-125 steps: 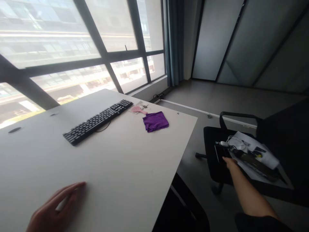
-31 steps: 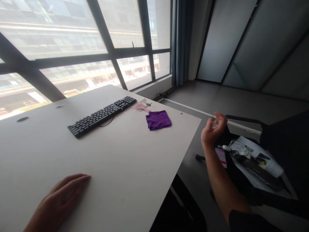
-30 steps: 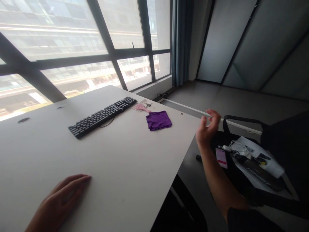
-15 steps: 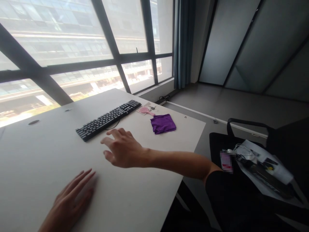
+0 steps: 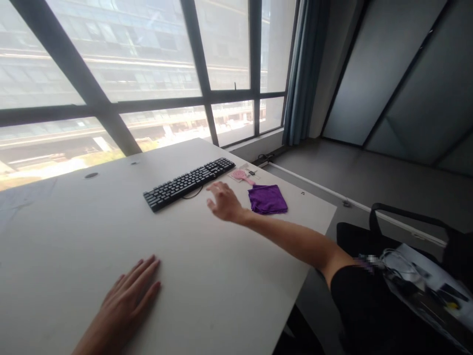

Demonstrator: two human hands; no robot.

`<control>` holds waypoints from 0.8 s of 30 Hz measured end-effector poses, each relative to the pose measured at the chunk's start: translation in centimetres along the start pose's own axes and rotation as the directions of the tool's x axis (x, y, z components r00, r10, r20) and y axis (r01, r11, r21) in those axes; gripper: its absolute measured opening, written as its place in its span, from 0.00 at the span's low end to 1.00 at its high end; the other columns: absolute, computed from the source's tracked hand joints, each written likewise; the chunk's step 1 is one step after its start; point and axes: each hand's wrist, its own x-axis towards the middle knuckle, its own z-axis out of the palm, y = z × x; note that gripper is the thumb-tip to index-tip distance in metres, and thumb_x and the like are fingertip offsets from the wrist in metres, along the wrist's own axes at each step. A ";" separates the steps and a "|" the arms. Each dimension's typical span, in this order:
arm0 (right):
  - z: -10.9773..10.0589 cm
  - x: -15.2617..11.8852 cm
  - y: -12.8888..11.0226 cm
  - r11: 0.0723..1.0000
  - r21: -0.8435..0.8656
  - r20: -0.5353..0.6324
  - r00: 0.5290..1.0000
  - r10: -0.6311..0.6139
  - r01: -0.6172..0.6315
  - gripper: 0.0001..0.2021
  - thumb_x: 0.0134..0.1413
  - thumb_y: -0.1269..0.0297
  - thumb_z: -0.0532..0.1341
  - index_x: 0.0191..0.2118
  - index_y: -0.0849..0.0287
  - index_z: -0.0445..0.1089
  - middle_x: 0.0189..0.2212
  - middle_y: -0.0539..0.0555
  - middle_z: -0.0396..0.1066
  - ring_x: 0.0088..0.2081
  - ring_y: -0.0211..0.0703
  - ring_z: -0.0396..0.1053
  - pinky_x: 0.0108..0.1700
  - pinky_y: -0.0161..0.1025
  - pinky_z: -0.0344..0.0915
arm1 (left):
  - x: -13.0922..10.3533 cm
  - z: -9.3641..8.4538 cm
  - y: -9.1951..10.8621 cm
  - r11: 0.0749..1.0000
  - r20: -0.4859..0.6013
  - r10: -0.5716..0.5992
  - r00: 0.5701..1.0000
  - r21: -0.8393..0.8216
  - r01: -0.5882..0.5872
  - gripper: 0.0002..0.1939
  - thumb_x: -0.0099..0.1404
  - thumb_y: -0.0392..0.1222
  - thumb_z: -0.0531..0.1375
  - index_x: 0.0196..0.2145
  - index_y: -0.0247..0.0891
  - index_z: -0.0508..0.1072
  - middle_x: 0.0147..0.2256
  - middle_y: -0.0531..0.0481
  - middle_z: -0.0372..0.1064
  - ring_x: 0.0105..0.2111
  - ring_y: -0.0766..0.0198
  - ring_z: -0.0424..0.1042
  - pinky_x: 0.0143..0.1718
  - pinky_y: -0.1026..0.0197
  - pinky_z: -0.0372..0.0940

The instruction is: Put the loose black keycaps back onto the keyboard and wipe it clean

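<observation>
My left hand (image 5: 129, 296) lies flat on the white table (image 5: 199, 296) at the lower left, holding nothing. Over the middle of the table, my right hand (image 5: 224, 201) has its fingers apart and slightly bent, with nothing in it. Just beyond its fingertips is a black keyboard (image 5: 188, 183) with a short loop of cable. A folded purple cloth (image 5: 268, 199) lies to the right of that hand. Behind the cloth is a pink hairbrush (image 5: 242, 175) with a round head, beside a small dark item (image 5: 253, 172) too small to name.
Papers (image 5: 25, 197) lie at the table's left side. A black chair (image 5: 402, 215) on the right bears a clear bag (image 5: 424, 276) with cables and other items. Large windows rise behind the table, with a blue curtain (image 5: 306, 74) at their right end.
The view has turned left. My right hand has reached farther out, toward the keyboard and the purple cloth. My left hand now rests flat without blur.
</observation>
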 end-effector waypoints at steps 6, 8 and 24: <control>-3.2 6.8 12.7 0.895 -0.167 -0.013 0.908 0.418 -0.415 0.21 0.67 0.63 0.53 0.61 0.66 0.65 0.61 0.68 0.63 0.61 0.58 0.60 0.64 0.51 0.56 | -0.2 -0.2 0.3 0.999 -0.015 0.005 1.000 0.036 -0.005 0.27 0.71 0.53 0.50 0.64 0.46 0.68 0.65 0.48 0.64 0.65 0.47 0.62 0.63 0.42 0.63; -3.7 7.6 15.7 0.873 -0.199 0.006 0.890 0.456 -0.446 0.24 0.69 0.60 0.51 0.63 0.68 0.62 0.63 0.71 0.61 0.63 0.59 0.58 0.65 0.52 0.53 | -0.3 0.1 0.1 0.999 -0.026 0.007 1.000 0.044 -0.006 0.27 0.71 0.53 0.50 0.64 0.46 0.68 0.65 0.48 0.64 0.65 0.47 0.63 0.63 0.42 0.63; 1.0 6.4 18.5 0.962 -0.270 0.472 0.865 0.171 -0.042 0.38 0.66 0.40 0.51 0.74 0.55 0.47 0.73 0.62 0.45 0.73 0.59 0.41 0.71 0.59 0.40 | -1.2 -1.0 2.1 0.998 -0.021 -0.023 1.000 -0.054 0.022 0.27 0.73 0.54 0.54 0.66 0.48 0.66 0.65 0.47 0.63 0.65 0.49 0.62 0.65 0.46 0.61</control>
